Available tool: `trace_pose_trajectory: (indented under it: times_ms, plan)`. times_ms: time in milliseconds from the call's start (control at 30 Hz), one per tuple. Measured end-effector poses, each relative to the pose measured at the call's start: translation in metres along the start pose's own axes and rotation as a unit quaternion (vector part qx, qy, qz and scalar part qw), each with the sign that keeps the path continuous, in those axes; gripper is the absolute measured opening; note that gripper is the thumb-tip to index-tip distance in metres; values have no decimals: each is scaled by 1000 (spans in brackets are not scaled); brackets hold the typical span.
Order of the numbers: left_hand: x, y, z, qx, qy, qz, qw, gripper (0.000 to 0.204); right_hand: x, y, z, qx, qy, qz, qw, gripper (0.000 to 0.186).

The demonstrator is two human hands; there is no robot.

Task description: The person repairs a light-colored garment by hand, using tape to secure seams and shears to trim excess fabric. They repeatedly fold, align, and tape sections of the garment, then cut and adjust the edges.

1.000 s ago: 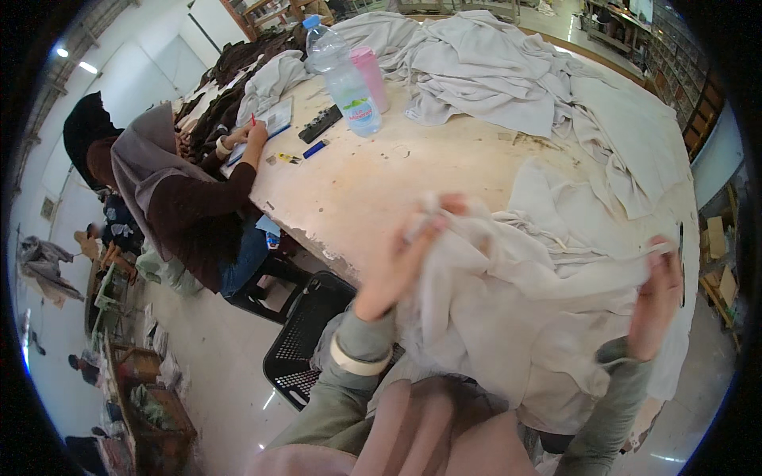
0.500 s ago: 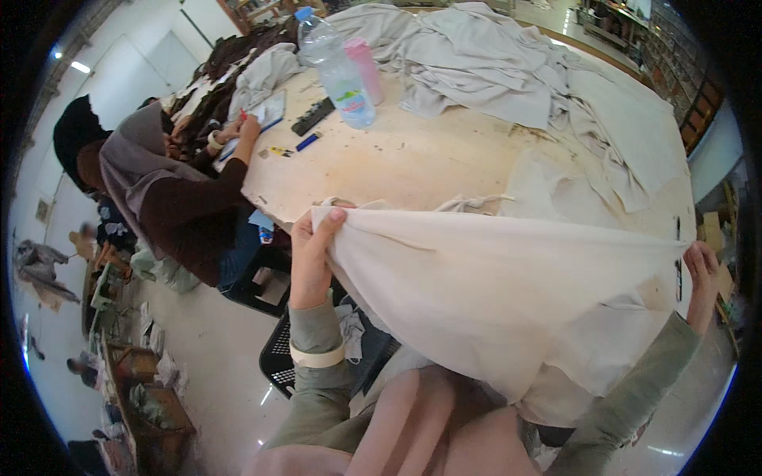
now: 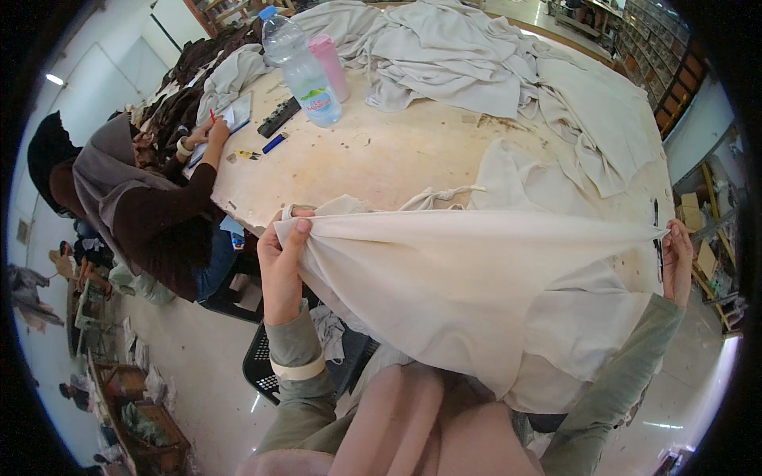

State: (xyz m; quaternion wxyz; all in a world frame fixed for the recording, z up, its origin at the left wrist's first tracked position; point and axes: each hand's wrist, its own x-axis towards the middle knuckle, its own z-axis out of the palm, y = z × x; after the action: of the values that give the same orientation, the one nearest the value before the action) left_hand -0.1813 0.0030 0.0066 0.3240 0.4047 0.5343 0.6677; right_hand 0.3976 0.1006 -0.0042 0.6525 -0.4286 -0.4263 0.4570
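Note:
A wide piece of cream fabric (image 3: 444, 270) is stretched between my two hands, its upper edge pulled nearly straight over the near edge of the table. My left hand (image 3: 284, 258) pinches one corner, thumb on top. At the far end my right hand (image 3: 677, 258) grips the opposite corner between thumb and fingers. Below the taut edge the fabric hangs in soft folds toward my lap. Just behind it, a knotted cream strip (image 3: 440, 195) and more pale cloth (image 3: 520, 178) lie on the table.
On the pale table (image 3: 357, 159) stand a clear water bottle (image 3: 305, 75) and a pink tumbler (image 3: 330, 67). A dark block (image 3: 279, 117) and a blue marker (image 3: 274, 143) lie nearby. Heaped cream cloth (image 3: 460, 59) covers the back. At left a seated person (image 3: 151, 198) writes on paper.
The stretched fabric and both hands now appear slightly further left, along with the whole scene, as the view has shifted. Its upper edge looks tauter. Both hands keep their hold.

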Motion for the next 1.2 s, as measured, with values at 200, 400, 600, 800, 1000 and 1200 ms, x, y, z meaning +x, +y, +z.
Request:
trace_pose_trajectory:
  times_ms: [200, 400, 600, 800, 1000, 1200]
  plan:
    - [2, -8, -9, 30, 6, 11, 999, 25, -4, -3, 22, -187, -42, -39, 981, 27]
    - [0, -5, -15, -18, -7, -5, 1000, 23, -2, 3, 27, -215, 27, -6, 976, 43]
    - [1, -3, -12, 27, -22, -41, 999, 23, 4, 10, 8, -49, 26, -4, 998, 42]
    - [-1, -5, -8, -19, -9, -53, 998, 23, 9, 15, 3, -46, 7, -14, 999, 38]
    - [-1, -6, -10, -26, 3, -63, 998, 23, 5, 14, 14, 17, 8, -21, 1000, 29]
    - [0, -11, -15, -32, 13, -53, 998, 25, -3, 6, 21, -199, -23, -55, 978, 23]
